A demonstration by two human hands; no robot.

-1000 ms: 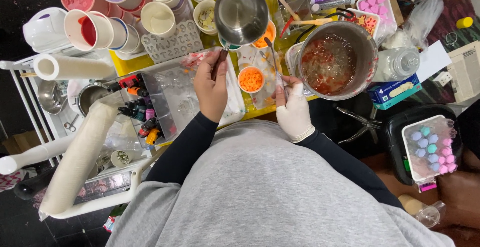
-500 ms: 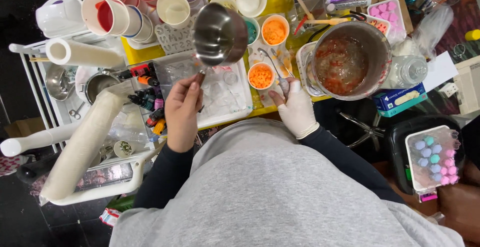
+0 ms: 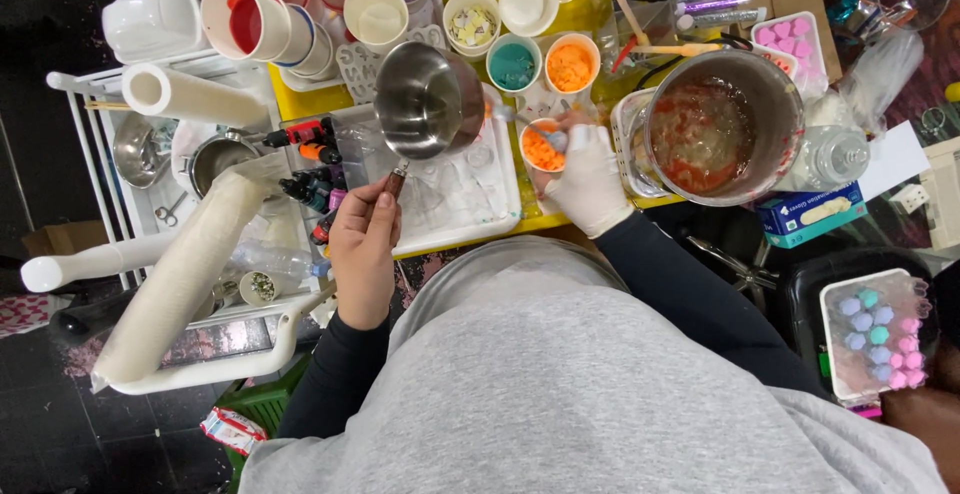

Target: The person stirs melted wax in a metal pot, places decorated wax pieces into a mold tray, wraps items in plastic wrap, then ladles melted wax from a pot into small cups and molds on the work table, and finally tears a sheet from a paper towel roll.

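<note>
Steel, small and shiny, the saucepan [image 3: 430,101] hangs tilted above the white tray [image 3: 470,216], its handle gripped in my bare left hand [image 3: 362,249]. My gloved right hand [image 3: 588,186] pinches the orange-filled paper cup [image 3: 543,148]. Tilting further, I judge, could spill contents outside the tray.

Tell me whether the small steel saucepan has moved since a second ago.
Yes. The small steel saucepan, held by the left hand, has swung left, away from the large steel pot, over the clear tray.
</note>
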